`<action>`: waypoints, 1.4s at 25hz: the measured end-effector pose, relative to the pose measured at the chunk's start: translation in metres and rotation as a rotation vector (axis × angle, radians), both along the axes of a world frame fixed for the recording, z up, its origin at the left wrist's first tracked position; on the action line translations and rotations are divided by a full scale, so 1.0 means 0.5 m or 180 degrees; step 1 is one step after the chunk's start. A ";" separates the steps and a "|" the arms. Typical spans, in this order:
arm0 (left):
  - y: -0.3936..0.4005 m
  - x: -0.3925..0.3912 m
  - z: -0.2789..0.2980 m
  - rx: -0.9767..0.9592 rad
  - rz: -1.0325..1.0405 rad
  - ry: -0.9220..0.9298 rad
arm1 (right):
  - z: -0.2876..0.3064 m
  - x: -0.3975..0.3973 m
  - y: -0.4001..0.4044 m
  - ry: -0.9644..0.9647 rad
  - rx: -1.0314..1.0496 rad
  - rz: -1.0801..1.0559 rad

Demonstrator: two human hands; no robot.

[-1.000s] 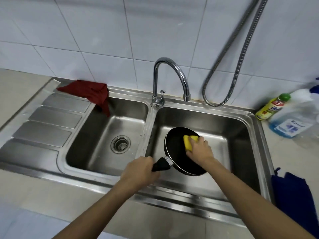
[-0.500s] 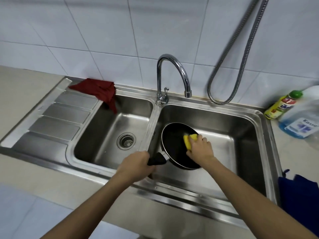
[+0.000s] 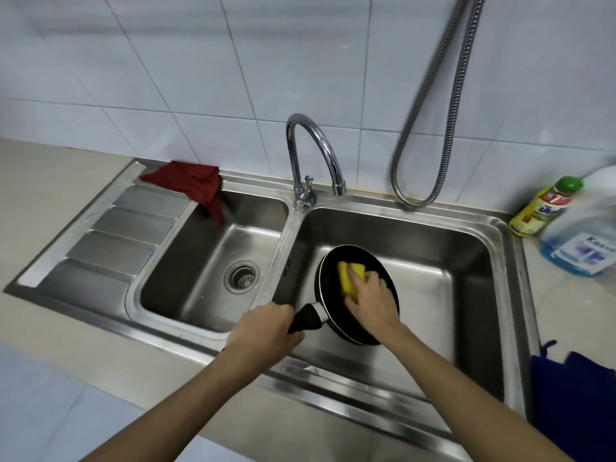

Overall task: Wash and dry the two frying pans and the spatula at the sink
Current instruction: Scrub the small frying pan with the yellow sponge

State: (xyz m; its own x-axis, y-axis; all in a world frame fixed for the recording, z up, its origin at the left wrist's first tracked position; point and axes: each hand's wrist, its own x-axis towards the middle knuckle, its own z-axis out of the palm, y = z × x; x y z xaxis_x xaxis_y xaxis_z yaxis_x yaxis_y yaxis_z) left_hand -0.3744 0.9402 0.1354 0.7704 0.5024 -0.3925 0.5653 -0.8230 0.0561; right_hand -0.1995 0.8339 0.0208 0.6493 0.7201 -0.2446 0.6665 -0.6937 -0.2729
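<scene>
Frying pan (image 3: 328, 288), black inside with a pale rim, is held tilted on edge over the right basin of the steel double sink (image 3: 393, 221), its open face turned toward the person. Its black handle (image 3: 305, 323) points down and to the left, and the left hand (image 3: 263, 335) has its fingers wrapped tightly round the end of that handle. The right hand (image 3: 371, 303) lies against the inside of the pan, fingers curled over a yellow sponge (image 3: 350, 278) and pressing it on the dark surface near the middle.

Above the divider between the basins stands a curved chrome tap (image 3: 315, 155), its spout over the right basin; I can see no water on the pan from here. A metal shower hose (image 3: 433, 135) hangs in a loop on the tiled wall. A dark red cloth (image 3: 190, 181) is draped over the back corner of the left basin, partly on the ribbed draining board (image 3: 113, 241). The left basin's drain strainer (image 3: 242, 280) is uncovered. On the worktop to the right stand a yellow bottle with a green cap (image 3: 541, 208) and, just beside it, a clear bottle of blue liquid (image 3: 583, 241). A blue cloth (image 3: 576, 391) lies at the right edge.
</scene>
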 end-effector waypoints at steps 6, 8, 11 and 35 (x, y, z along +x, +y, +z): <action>0.007 0.005 -0.014 -0.0149 0.0271 0.0014 | 0.012 0.016 -0.046 0.1394 -0.0166 0.0133; 0.000 0.013 -0.014 -0.0054 -0.0017 0.0206 | 0.014 -0.012 -0.016 0.2046 0.0466 0.0089; -0.001 0.017 -0.008 0.0000 -0.0200 0.0267 | -0.008 -0.014 0.033 0.1322 0.0671 -0.0189; 0.012 0.023 -0.017 0.0199 -0.0315 0.0360 | -0.031 -0.017 0.080 0.0558 0.0296 0.0527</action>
